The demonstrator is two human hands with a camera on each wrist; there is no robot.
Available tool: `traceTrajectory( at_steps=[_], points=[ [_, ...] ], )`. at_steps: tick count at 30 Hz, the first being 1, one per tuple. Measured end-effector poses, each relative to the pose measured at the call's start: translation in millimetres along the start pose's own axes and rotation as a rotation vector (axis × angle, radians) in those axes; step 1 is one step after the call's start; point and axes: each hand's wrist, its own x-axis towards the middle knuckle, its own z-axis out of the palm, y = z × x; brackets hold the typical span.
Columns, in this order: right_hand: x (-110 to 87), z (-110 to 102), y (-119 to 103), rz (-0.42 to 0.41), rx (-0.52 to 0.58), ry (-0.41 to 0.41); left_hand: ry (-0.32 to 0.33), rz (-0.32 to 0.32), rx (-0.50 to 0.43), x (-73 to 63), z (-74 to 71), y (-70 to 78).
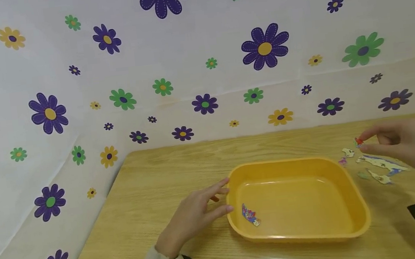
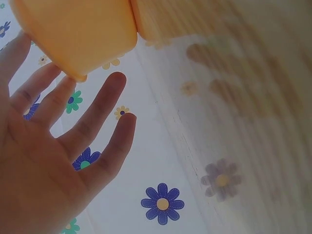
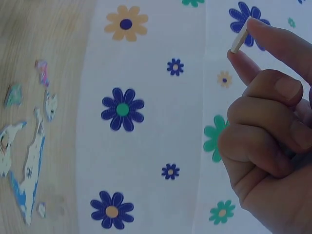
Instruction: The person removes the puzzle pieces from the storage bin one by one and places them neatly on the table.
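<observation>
A yellow plastic tray point(image 1: 302, 237) stands on the wooden table, with one colourful flat piece point(image 1: 250, 215) lying inside near its left wall. My left hand point(image 1: 197, 210) touches the tray's left rim with its fingertips; in the left wrist view the fingers are spread and fairly straight. Above the table to the right, my right hand point(image 1: 406, 142) pinches a small red and multicoloured flat piece point(image 1: 358, 142) between thumb and index finger. In the right wrist view that piece point(image 3: 240, 37) shows its thin pale edge, and the other fingers are curled in.
Right of the tray lie several loose flat pieces: a long cream and blue one point(image 1: 382, 163), a cream one point(image 1: 379, 177), a green one point(image 1: 363, 175), a small cream one point(image 1: 348, 152) and a pink one point(image 1: 343, 161). A flower-patterned white covering point(image 1: 185, 64) rises behind the table.
</observation>
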Motion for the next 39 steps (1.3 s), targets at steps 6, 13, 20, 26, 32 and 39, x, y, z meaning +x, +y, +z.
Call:
traceTrajectory(
  at_steps=[6, 13, 20, 26, 32, 39],
  points=[
    [-6.8, -9.5, 11.1, 0.003, -0.083, 0.041, 0.010, -0.005, -0.011, -0.7, 1.1, -0.5],
    [-3.9, 0.4, 41.2, -0.098, -0.141, 0.085, 0.006, 0.008, -0.058, -0.9, 1.1, -2.7],
    [-0.1, 16.0, 57.7, -0.091, -0.260, -0.016, 0.000, 0.011, -0.066, -3.2, 1.0, -2.2],
    [4.8, 26.9, 63.4, -0.037, -0.282, -0.117, 0.010, 0.029, -0.061, -2.8, 0.6, -1.7],
    [8.8, 40.2, 60.1, -0.016, -0.253, -0.217, 0.008, 0.000, -0.036, -9.1, 0.6, -3.3],
    [6.4, 35.2, 61.8, -0.002, -0.232, -0.257, 0.021, 0.032, -0.013, -3.1, 2.7, -1.0]
  ],
)
